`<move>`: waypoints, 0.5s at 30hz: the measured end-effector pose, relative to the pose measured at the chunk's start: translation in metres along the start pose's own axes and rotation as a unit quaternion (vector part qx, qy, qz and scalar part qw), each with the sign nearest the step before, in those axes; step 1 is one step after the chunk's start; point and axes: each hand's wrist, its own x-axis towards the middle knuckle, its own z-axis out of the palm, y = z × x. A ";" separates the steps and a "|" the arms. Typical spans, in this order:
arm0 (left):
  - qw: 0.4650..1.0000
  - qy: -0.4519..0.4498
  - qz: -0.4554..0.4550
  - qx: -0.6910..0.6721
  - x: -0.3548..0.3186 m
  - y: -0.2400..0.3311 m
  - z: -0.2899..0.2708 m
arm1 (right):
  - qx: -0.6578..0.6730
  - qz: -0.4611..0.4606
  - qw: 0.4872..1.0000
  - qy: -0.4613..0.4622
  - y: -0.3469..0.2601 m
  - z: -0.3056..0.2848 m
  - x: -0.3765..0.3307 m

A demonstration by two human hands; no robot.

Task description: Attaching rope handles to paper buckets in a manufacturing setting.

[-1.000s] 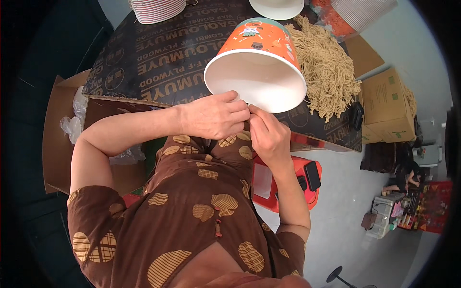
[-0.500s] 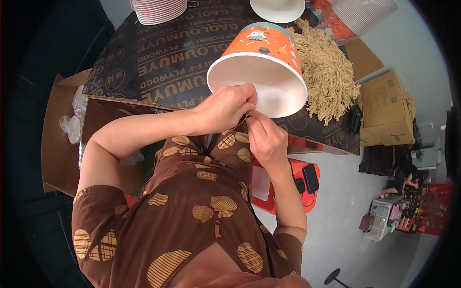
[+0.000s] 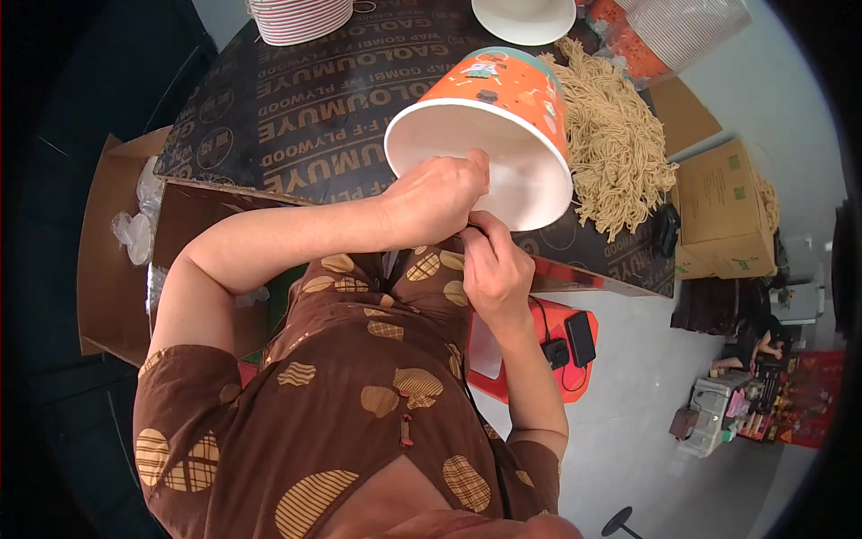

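Note:
An orange paper bucket [image 3: 525, 90] with a white inside and a green base band lies tipped on the table, its mouth facing me. My left hand [image 3: 435, 199] is closed in front of the lower left rim, its knuckles overlapping the opening. Just below and to the right, my right hand [image 3: 496, 269] pinches with thumb and fingers close under the rim. The two hands nearly touch. A thin cord runs between their fingertips, mostly hidden by the fingers now. Right of the bucket lies a heap of tan cords [image 3: 620, 135].
The dark printed board table [image 3: 305, 108] carries a striped stack [image 3: 301, 20], a white bowl-like container [image 3: 525, 20] and bagged orange buckets [image 3: 628, 40]. Cartons [image 3: 723, 211] stand to the right and left. A red stool [image 3: 575, 382] holds a black phone [image 3: 582, 339].
My left hand has shifted slightly right and up over the bucket's opening. My right hand has dropped a little lower. The strand between them shows less.

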 end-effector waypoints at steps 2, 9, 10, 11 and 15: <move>1.000 -0.008 0.004 0.027 0.003 0.002 0.000 | 0.003 0.008 1.000 0.002 0.000 0.002 -0.002; 0.998 0.006 0.016 0.065 0.007 -0.003 0.003 | 0.006 0.020 1.000 0.011 -0.001 0.001 -0.002; 0.998 0.004 0.011 0.062 0.007 -0.002 0.003 | 0.006 0.021 1.000 0.011 -0.001 0.001 -0.003; 0.998 0.004 0.011 0.062 0.007 -0.002 0.003 | 0.009 0.029 1.000 0.006 -0.002 0.000 -0.004; 1.000 0.013 0.012 0.005 0.004 -0.003 0.002 | 0.040 0.064 0.997 0.024 -0.012 -0.004 -0.008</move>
